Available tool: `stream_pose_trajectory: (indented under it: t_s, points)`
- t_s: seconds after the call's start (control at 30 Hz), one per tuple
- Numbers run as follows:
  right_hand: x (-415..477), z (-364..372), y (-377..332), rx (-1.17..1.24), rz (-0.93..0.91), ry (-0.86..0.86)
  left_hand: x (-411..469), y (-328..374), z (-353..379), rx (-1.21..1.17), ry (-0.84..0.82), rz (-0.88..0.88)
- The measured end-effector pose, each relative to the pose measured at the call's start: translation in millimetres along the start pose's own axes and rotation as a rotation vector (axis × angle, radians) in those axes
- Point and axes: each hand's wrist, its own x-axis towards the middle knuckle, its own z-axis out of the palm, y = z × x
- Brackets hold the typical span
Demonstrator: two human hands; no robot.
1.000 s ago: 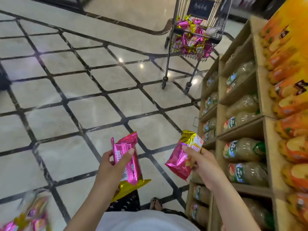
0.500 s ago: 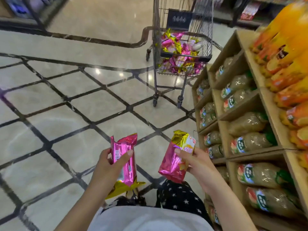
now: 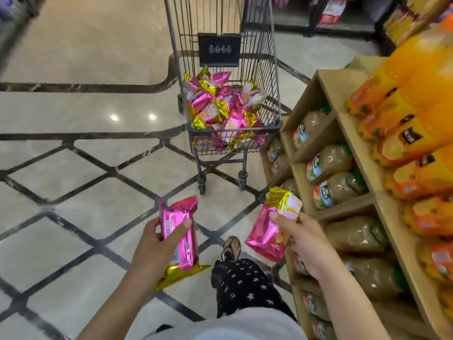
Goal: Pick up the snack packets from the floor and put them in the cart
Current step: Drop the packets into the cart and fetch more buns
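My left hand (image 3: 154, 246) grips a pink and gold snack packet (image 3: 182, 244) held upright in front of my body. In my right hand (image 3: 301, 239) is a second pink and gold snack packet (image 3: 267, 229), tilted, gold end up. Straight ahead stands the wire shopping cart (image 3: 275, 126), its basket holding a heap of several pink and gold packets (image 3: 220, 106). Both hands hang short of the cart, below its near rim in the view.
A wooden shelf unit (image 3: 343, 123) with juice bottles and orange packs runs along the right, close to the cart and my right arm. Marble floor (image 3: 85, 180) with dark lines lies left. My leg in star-print trousers (image 3: 240, 283) is stepping forward.
The cart has come nearer and now sits in the middle of the view. Both hands still hold their packets the same way. The loose packets at the bottom left are out of view.
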Motion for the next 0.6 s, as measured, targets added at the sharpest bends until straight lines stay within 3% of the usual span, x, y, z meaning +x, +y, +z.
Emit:
stream_pose_trajectory:
  t_s: [0.17,0.27,0.6]
  points:
    - [85,-14,-100,-0.071,-0.069,-0.069,67,101,50,0.081,-0.021,0.099]
    - [130,-19,-137,-0.132,-0.084,-0.015,95,139,65,0.133,-0.035,0.156]
    - [257,33,-191,-0.087,-0.007,0.176,257,216,72,0.322,-0.241,0.091]
